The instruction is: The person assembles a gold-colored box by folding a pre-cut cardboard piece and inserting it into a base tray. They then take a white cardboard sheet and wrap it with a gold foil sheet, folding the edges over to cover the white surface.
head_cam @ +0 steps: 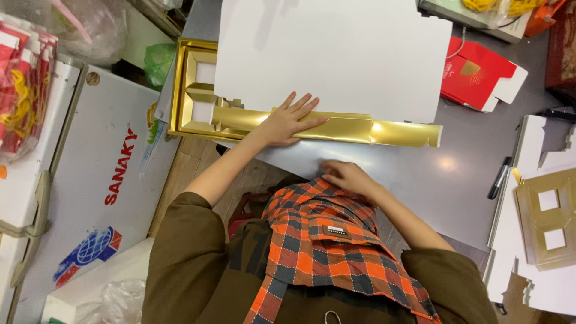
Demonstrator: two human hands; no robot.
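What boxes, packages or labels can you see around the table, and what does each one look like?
Red box: top right on the grey table, folded card, flap open, white inside.
White chest: left of the table, flat lid with red lettering and a blue and red emblem.
Gold tray: top left, partly under the white sheet.
Gold strip: long folded card, pressed flat by the left hand.
Cloth label: small patch on the checked cap.

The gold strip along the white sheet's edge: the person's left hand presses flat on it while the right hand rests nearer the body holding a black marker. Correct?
Not quite. In the head view the right hand holds no marker; the black marker lies apart on the table. The left hand does press flat on the gold strip.
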